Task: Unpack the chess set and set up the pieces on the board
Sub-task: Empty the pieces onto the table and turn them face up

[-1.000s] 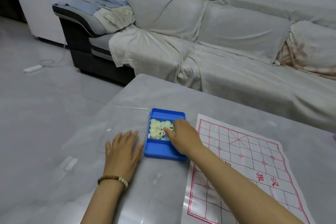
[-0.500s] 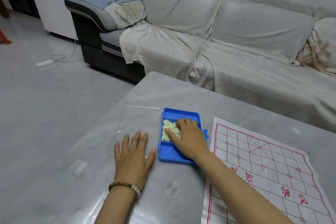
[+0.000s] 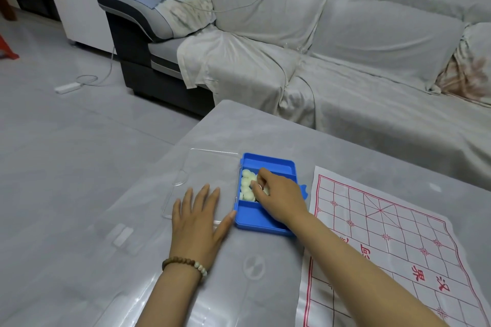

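A blue plastic box (image 3: pixel 268 163) lies open on the grey table, with its clear lid (image 3: pixel 202 167) folded flat to the left. Several cream round chess pieces (image 3: pixel 247 184) fill its middle compartment. My right hand (image 3: pixel 279 195) reaches into the box, fingers curled around pieces there. My left hand (image 3: pixel 198 218) lies flat on the clear lid, thumb touching the box's left edge. The white paper board (image 3: pixel 393 244) with red grid lines is spread on the table to the right of the box, with no pieces on it.
The grey table (image 3: pixel 265 130) has its far corner toward a covered sofa (image 3: pixel 345 61). A white power strip (image 3: pixel 67 87) with a cable lies on the floor at left. A red object (image 3: pixel 6 48) shows at the left edge.
My right hand has stayed in the box, fingers shifting among the pieces. My left hand remains flat on the lid. The camera view has shifted left.
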